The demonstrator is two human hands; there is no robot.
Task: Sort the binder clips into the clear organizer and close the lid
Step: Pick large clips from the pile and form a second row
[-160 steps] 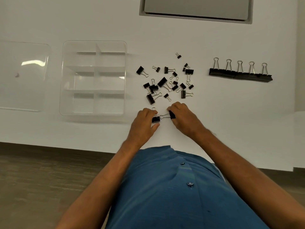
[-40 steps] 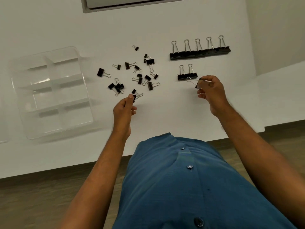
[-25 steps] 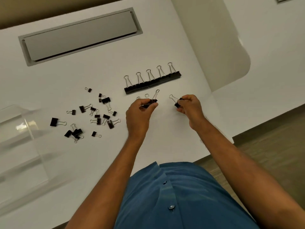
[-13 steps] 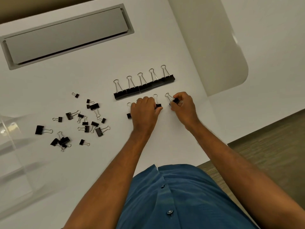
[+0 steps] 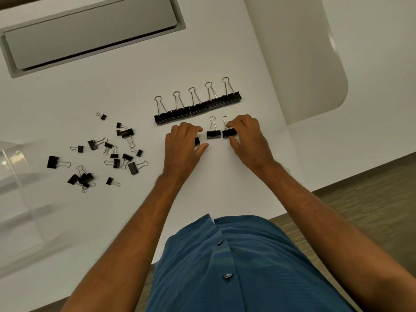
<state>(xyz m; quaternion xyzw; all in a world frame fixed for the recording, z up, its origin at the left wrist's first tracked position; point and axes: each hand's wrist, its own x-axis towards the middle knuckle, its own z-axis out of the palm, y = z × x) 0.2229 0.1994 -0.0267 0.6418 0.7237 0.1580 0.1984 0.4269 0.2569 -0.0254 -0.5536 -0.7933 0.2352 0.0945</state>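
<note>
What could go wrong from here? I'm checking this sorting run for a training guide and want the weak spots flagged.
1. The right hand is on the rightmost medium clip; a nudge could knock the clip beside it out of line.
2. The left hand covers another clip, so its placement is hard to check.
3. The loose pile mixes sizes with tangled handles; picking one may drag others. The clear organizer sits at the far left edge, a long reach.

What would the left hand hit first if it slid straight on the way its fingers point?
Likely the row of large binder clips, at its left end, just past the left hand fingertips. The table between looks free, though depth is uncertain.
</note>
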